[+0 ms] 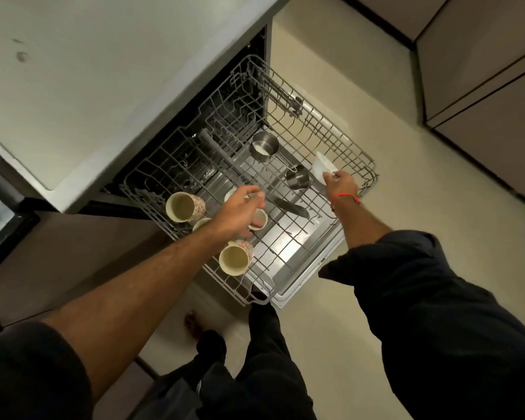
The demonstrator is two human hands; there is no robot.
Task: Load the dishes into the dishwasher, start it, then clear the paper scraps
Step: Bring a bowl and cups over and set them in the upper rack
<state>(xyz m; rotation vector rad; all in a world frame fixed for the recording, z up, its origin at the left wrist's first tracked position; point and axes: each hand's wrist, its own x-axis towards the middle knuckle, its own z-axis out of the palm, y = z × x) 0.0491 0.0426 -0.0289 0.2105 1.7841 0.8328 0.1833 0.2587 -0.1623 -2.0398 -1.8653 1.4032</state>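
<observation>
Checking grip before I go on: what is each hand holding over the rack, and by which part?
The right hand pinches the white bowl by its rim. The left hand reaches over a small cup; whether it grips it cannot be told.
</observation>
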